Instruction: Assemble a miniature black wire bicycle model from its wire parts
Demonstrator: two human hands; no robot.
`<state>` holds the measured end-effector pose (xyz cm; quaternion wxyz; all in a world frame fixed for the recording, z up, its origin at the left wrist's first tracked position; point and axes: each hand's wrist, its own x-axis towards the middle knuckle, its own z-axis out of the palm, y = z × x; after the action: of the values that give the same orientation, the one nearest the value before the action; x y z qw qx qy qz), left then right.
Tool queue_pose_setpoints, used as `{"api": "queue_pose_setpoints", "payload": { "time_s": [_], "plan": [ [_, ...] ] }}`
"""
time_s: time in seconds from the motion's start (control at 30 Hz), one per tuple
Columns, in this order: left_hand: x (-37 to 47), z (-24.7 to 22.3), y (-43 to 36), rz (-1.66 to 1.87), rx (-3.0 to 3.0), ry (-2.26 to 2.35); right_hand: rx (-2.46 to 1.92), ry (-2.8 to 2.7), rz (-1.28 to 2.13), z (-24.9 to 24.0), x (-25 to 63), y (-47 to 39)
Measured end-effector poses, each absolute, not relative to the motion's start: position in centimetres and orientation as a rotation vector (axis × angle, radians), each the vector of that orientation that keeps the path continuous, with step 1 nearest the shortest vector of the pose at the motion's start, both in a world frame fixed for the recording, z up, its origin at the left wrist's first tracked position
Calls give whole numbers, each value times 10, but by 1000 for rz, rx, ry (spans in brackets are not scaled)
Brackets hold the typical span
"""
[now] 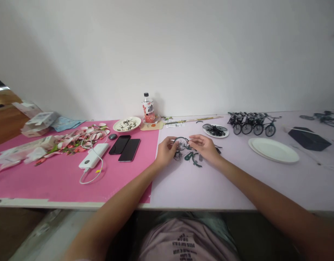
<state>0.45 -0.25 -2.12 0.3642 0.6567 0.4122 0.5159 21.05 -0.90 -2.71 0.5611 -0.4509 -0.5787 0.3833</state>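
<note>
My left hand (167, 149) pinches a small spoked toy bicycle wheel (181, 144) at its left side, holding it upright just above the table. At the wheel's right side is my right hand (204, 145), thumb and fingers pressed together around a small dark part at the rim, too small to name. Below the hands lie loose dark green bicycle parts (193, 158), partly hidden by the fingers. More thin dark pieces (218, 148) show just beyond my right hand.
Assembled toy bicycles (252, 124) stand at the back right near white plates (275, 150). A plate of black wheels (215, 130) sits behind my hands. Leftward on pink covering (66, 181) are two phones (129, 150), a power bank (94, 156), petals and a bottle (148, 108).
</note>
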Motion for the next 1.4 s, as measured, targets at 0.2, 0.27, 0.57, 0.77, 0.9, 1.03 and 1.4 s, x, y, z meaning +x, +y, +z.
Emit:
{"api": "queue_pose_setpoints", "payload": {
  "time_s": [0.2,0.27,0.57,0.77,0.9,1.03,1.4],
  "plan": [
    [5,-20,-3,1313,1633,1061,-1024,-1376,1001,-25,208,-13],
    [4,-19,-4,1312,1687,1078,-1029,-1381,1004,-24,208,-14],
    [2,-17,-6,1323,1960,1175,-1083,-1404,999,-22,209,-16],
    [1,-19,-4,1315,1982,1186,-1090,-1442,979,-22,210,-17],
    [0,-21,-3,1311,1980,1201,-1094,-1468,956,-20,209,-17],
    [0,-22,-1,1304,1949,1189,-1100,-1475,961,-20,208,-18],
    [1,-28,2,1329,1879,1087,-1032,-1451,1008,-23,208,-16]
  ]
}}
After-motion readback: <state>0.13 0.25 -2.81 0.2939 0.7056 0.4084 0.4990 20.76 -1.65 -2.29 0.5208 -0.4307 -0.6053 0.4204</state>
